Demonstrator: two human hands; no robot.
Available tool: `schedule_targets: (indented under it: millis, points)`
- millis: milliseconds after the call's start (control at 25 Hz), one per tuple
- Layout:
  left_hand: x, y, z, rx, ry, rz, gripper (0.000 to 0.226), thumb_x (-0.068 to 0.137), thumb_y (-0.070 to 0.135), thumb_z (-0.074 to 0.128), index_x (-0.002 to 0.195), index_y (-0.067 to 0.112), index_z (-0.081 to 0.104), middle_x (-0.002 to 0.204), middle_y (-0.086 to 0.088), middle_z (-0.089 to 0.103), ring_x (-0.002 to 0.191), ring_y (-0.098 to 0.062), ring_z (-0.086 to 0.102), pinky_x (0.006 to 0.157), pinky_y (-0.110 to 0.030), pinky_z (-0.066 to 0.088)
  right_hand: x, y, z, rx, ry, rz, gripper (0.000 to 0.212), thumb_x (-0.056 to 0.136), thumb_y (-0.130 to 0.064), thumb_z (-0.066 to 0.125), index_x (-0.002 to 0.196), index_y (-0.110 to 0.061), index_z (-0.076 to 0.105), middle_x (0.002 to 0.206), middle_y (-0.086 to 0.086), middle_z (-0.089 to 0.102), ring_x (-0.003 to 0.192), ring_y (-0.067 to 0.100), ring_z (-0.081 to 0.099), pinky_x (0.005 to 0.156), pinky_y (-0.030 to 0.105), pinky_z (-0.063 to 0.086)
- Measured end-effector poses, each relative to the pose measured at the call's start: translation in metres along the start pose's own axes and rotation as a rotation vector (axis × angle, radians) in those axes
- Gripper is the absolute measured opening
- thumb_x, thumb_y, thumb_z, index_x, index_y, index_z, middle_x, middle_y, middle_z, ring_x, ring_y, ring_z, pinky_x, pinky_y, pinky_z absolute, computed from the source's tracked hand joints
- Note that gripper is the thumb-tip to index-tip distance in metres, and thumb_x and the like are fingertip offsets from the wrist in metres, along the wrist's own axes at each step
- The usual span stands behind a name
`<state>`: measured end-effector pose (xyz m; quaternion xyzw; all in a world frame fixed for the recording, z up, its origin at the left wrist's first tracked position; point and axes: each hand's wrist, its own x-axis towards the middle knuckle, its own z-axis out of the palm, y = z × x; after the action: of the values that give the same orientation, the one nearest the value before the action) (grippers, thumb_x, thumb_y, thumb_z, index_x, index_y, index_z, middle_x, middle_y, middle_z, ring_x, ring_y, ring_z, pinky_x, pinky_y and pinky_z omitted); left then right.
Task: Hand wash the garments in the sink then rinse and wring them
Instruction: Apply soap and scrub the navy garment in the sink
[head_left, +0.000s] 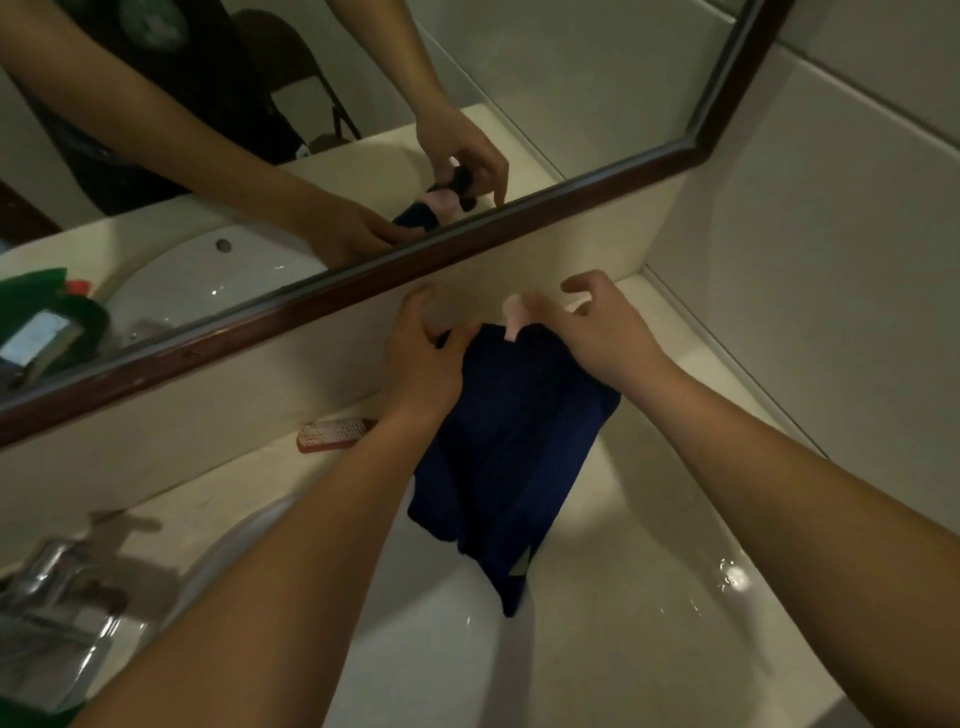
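Watching through the head camera, I saw the left hand (421, 358) gripping the top left corner of the blue garment (509, 441), fingers curled into the cloth. The right hand (597, 332) pinched the top right edge, its upper fingers hooked and lifted clear of the cloth. A small pale pink piece (514, 317) sat at that edge; I could not tell what it was. The garment hung lifted at the back edge of the sink (649, 597), close under the mirror (571, 78), its lower end dangling over the basin. A little water glinted along the basin's right side, but I saw no suds, and no water ran from the tap (57, 587) at the left corner. A red brush (335, 434) lay on the back ledge, untouched. I judged the wash barely under way: scrubbing, rinsing and wringing were all left, and only this one garment showed.
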<state>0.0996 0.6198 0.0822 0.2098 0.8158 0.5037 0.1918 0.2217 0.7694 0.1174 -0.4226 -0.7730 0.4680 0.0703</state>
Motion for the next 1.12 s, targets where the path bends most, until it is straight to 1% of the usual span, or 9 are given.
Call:
schedule_targets:
  millis: [80, 160, 280, 400, 520, 680, 880, 1000, 1120]
  points:
    - [-0.002, 0.001, -0.003, 0.009, 0.028, 0.025, 0.053, 0.098, 0.037, 0.067, 0.145, 0.029, 0.045, 0.099, 0.011, 0.057, 0.089, 0.005, 0.056, 0.070, 0.001, 0.038, 0.001, -0.008, 0.000, -0.084, -0.046, -0.017, 0.089, 0.082, -0.081, 0.060, 0.147, -0.023, 0.042, 0.129, 0.002, 0.058, 0.105, 0.018, 0.057, 0.072, 0.026, 0.040]
    - [-0.003, 0.003, -0.005, 0.031, 0.032, 0.055, 0.051, 0.097, 0.038, 0.067, 0.143, 0.028, 0.047, 0.097, 0.016, 0.054, 0.085, 0.019, 0.051, 0.070, 0.005, 0.035, 0.001, -0.015, -0.003, -0.109, -0.054, 0.017, 0.091, 0.081, -0.080, 0.063, 0.145, -0.018, 0.045, 0.133, 0.002, 0.056, 0.106, 0.019, 0.053, 0.080, 0.032, 0.040]
    - [0.000, 0.006, -0.005, 0.045, 0.011, 0.090, 0.050, 0.097, 0.035, 0.067, 0.142, 0.023, 0.049, 0.104, 0.013, 0.054, 0.085, 0.027, 0.046, 0.072, 0.005, 0.034, 0.002, -0.021, -0.009, -0.101, -0.061, 0.077, 0.087, 0.079, -0.073, 0.072, 0.138, -0.013, 0.050, 0.120, -0.001, 0.051, 0.101, 0.019, 0.050, 0.082, 0.037, 0.044]
    - [0.002, 0.011, -0.003, 0.034, 0.000, 0.097, 0.049, 0.098, 0.032, 0.067, 0.142, 0.021, 0.049, 0.113, 0.011, 0.053, 0.086, 0.015, 0.048, 0.075, 0.006, 0.034, 0.003, -0.021, -0.009, -0.049, -0.045, 0.090, 0.100, 0.074, -0.070, 0.079, 0.146, -0.011, 0.044, 0.126, 0.000, 0.050, 0.106, 0.019, 0.047, 0.083, 0.032, 0.037]
    - [0.004, 0.014, -0.003, 0.025, 0.002, 0.105, 0.047, 0.097, 0.030, 0.069, 0.140, 0.022, 0.051, 0.107, 0.012, 0.055, 0.086, 0.011, 0.049, 0.075, 0.006, 0.035, 0.003, -0.021, -0.008, -0.006, -0.039, 0.088, 0.105, 0.073, -0.067, 0.082, 0.149, -0.008, 0.039, 0.134, 0.004, 0.050, 0.108, 0.019, 0.046, 0.083, 0.030, 0.037]
    - [0.005, 0.014, 0.000, 0.004, 0.001, 0.115, 0.046, 0.097, 0.027, 0.069, 0.139, 0.020, 0.052, 0.113, 0.011, 0.055, 0.091, 0.010, 0.047, 0.076, 0.008, 0.033, 0.005, -0.022, -0.004, -0.055, -0.062, 0.073, 0.102, 0.075, -0.068, 0.080, 0.145, -0.005, 0.039, 0.124, 0.004, 0.051, 0.102, 0.019, 0.048, 0.066, 0.027, 0.037]
    - [0.004, 0.014, 0.002, -0.013, 0.012, 0.096, 0.045, 0.099, 0.028, 0.066, 0.140, 0.022, 0.051, 0.114, 0.006, 0.053, 0.106, -0.004, 0.049, 0.082, 0.001, 0.034, 0.005, -0.024, -0.009, -0.086, -0.084, 0.045, 0.107, 0.078, -0.066, 0.079, 0.152, -0.007, 0.028, 0.141, 0.007, 0.047, 0.107, 0.018, 0.042, 0.083, 0.031, 0.037]
    - [0.005, 0.011, 0.004, -0.009, 0.032, 0.103, 0.045, 0.099, 0.030, 0.066, 0.140, 0.023, 0.051, 0.112, 0.006, 0.054, 0.108, -0.009, 0.052, 0.080, -0.004, 0.036, 0.006, -0.025, -0.012, -0.066, -0.083, 0.049, 0.110, 0.077, -0.065, 0.080, 0.154, -0.008, 0.026, 0.149, 0.009, 0.045, 0.109, 0.018, 0.041, 0.085, 0.032, 0.036]
    - [0.004, 0.009, 0.007, 0.002, 0.035, 0.100, 0.045, 0.099, 0.033, 0.065, 0.141, 0.025, 0.050, 0.112, 0.006, 0.054, 0.107, -0.009, 0.052, 0.074, 0.001, 0.035, 0.006, -0.023, -0.008, -0.093, -0.072, 0.050, 0.108, 0.077, -0.064, 0.081, 0.152, -0.007, 0.028, 0.144, 0.009, 0.048, 0.106, 0.017, 0.043, 0.083, 0.030, 0.037]
